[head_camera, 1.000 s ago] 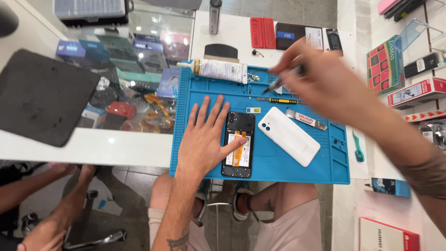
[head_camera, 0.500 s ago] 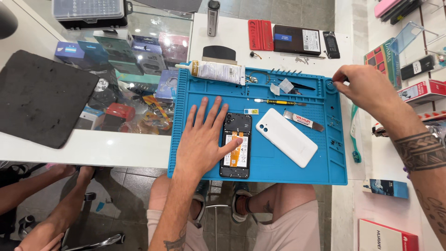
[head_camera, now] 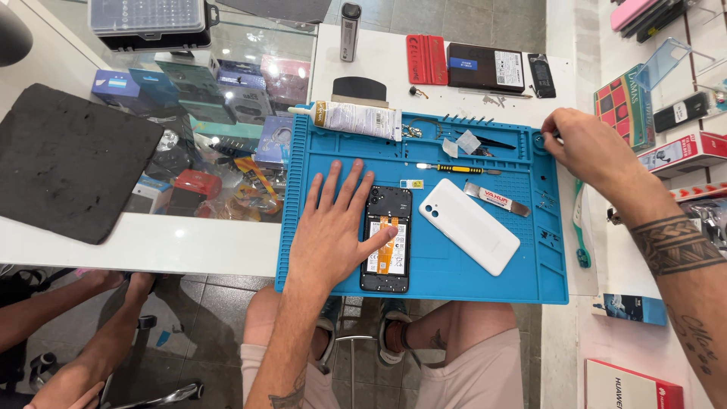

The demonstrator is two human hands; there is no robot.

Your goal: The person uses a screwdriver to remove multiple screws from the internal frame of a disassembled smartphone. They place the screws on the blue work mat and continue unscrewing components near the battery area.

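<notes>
My left hand (head_camera: 333, 227) lies flat, fingers spread, on a blue work mat (head_camera: 454, 282). Its thumb rests on an opened black phone (head_camera: 388, 254) whose insides and an orange flex strip show. Just right of that phone lies a white back cover (head_camera: 469, 226), at a slant. My right hand (head_camera: 587, 148) is at the mat's top right corner, fingertips pinched over a small round compartment. Whether anything is between those fingers stays unclear. A yellow-and-black screwdriver (head_camera: 454, 168) and a flat metal pry tool (head_camera: 496, 198) lie on the mat between my hands.
A glue tube (head_camera: 356, 117) lies along the mat's top left edge. Beyond it are red cards (head_camera: 428, 59) and a black box (head_camera: 485, 67). A black pad (head_camera: 68, 159) rests on the glass counter at left. Another person's arms (head_camera: 76, 318) show at lower left.
My right hand has moved from the tools in the mat's upper middle out to the top right corner. My left hand has stayed on the opened phone.
</notes>
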